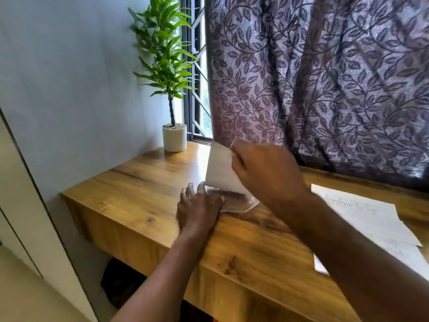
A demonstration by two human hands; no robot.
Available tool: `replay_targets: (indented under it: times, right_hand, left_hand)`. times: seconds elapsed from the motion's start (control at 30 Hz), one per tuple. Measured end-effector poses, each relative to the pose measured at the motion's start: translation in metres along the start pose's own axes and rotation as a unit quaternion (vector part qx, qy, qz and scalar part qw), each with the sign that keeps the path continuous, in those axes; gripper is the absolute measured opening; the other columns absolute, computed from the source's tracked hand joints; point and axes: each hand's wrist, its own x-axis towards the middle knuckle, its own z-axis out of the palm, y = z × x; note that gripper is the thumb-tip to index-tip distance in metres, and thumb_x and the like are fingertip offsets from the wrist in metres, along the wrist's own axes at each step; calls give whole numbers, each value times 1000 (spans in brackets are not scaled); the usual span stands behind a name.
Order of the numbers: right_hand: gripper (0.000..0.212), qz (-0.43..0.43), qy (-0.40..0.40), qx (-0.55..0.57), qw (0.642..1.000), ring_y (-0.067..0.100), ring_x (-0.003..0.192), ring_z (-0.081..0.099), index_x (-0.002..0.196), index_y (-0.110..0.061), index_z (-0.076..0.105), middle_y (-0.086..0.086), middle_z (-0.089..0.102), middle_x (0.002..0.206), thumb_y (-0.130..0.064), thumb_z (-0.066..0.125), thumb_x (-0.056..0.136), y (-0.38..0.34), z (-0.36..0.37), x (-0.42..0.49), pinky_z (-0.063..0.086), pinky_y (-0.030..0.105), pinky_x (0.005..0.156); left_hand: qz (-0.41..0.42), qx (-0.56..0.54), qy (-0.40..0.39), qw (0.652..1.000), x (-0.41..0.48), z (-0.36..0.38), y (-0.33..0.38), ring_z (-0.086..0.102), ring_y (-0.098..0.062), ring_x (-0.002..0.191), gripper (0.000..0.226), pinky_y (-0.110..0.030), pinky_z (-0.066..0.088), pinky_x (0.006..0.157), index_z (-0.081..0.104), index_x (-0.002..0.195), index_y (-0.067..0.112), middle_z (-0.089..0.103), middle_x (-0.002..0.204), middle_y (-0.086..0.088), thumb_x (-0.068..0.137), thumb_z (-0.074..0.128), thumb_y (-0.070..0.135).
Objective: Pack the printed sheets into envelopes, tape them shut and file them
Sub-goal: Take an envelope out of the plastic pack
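Thin, bendy folded sheet (219,168) pinched at its side by the right grip (267,173), just above the likely slippery clear envelope (236,202) pressed flat under the straight-fingered left grip (197,205), toward the back edge of the worktop (151,182); best held softly by edges.

A wooden desk (139,182) stands by a pale wall (69,89), barred window (195,101) and leaf-patterned curtain (325,77).
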Motion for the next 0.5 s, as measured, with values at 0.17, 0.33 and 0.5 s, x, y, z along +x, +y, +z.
replay_targets:
  times: [0.17, 0.33, 0.5]
  right_hand:
    - [22, 25, 79, 40, 996, 25, 64, 59, 104, -18, 68, 3, 65, 75, -27, 48, 102, 37, -38, -1, 42, 31, 55]
    - [22, 83, 133, 85, 984, 25, 73, 62, 107, -14, 70, 11, 73, 90, -24, 51, 101, 87, -64, -12, 50, 35, 65]
    - [22, 130, 196, 48, 971, 17, 71, 51, 114, -12, 68, 3, 66, 87, -20, 51, 102, 137, -89, -33, 35, 24, 57]
  left_hand:
    - [12, 10, -11, 1000, -1, -2, 3, 22, -33, 149, 67, -48, 28, 116, 43, 147, 30, 31, 160, -13, 90, 55, 63]
    - [104, -94, 103, 985, 3, -9, 3, 35, -33, 143, 49, -46, 30, 114, 57, 137, 19, 46, 150, -15, 92, 69, 33]
    - [155, -245, 172, 941, -9, -16, 48, 59, -23, 109, 22, -39, 49, 96, 66, 112, 15, 67, 114, -3, 91, 70, 18]
